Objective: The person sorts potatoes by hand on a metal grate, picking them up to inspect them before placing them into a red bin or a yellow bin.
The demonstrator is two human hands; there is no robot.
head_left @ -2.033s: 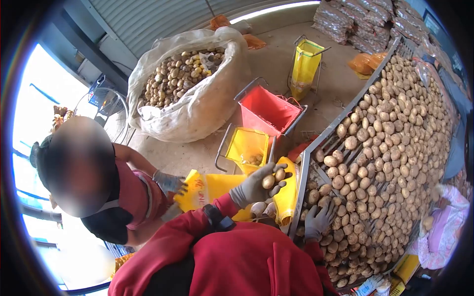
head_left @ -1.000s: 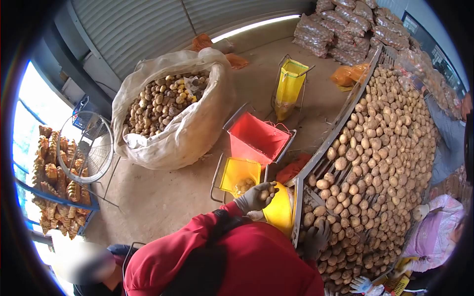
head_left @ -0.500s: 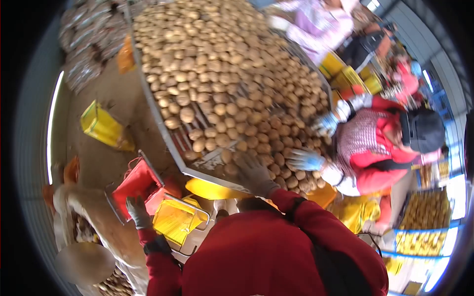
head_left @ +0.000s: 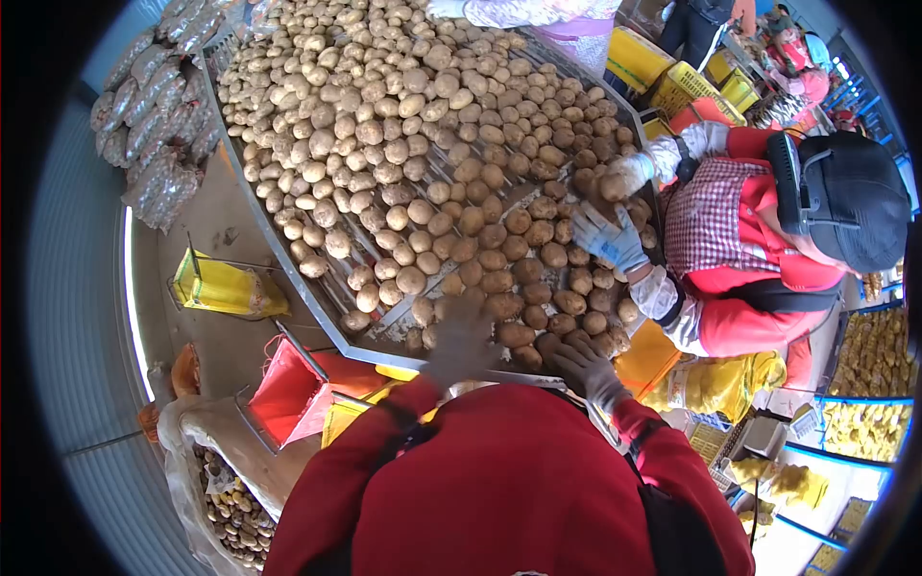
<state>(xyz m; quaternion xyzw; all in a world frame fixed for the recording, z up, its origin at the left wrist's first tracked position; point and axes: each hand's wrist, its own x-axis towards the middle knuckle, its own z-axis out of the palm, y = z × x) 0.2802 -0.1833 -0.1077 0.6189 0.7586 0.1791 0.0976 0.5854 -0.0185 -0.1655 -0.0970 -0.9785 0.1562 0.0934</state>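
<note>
Swinging from the red bin to the potatoes on the slatted table, my left hand, its grip too blurred to tell, joins my right hand, fingers over near-edge potatoes, grasp likewise unclear, so 2 hands now serve the work there.

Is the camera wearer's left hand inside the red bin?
No, the left hand is over the near edge of the table, by the potatoes, apart from the red bin.

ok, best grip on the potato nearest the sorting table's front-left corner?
Probably around its rounded sides, left hand coming from above: the potato has its top uncovered, with a bare patch of table to its right.
</note>
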